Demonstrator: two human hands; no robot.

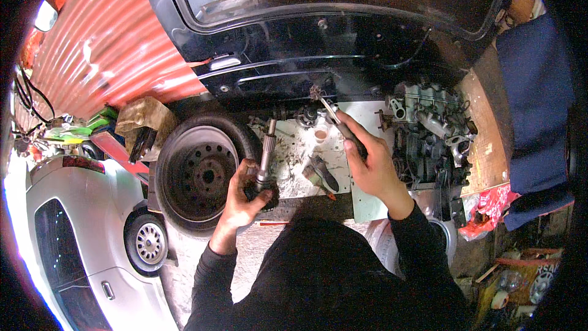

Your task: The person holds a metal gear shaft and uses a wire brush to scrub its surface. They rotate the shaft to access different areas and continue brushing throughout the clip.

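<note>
My left hand is closed around the lower, wider end of a splined metal shaft, which points up and away from me. In my right hand is a slim tool with a pale shank and a dark, ragged tip, perhaps a brush; its handle is partly hidden by my fingers. The tip is near the dark car panel, apart from the splined shaft. Between my hands, a small round container and a dark-handled item lie on the stained white board.
A wheel with a tyre is beside my left hand. An engine stands to the right, with a red plastic bag and blue cloth beyond. A dark car panel borders the far side. A silver car is at left.
</note>
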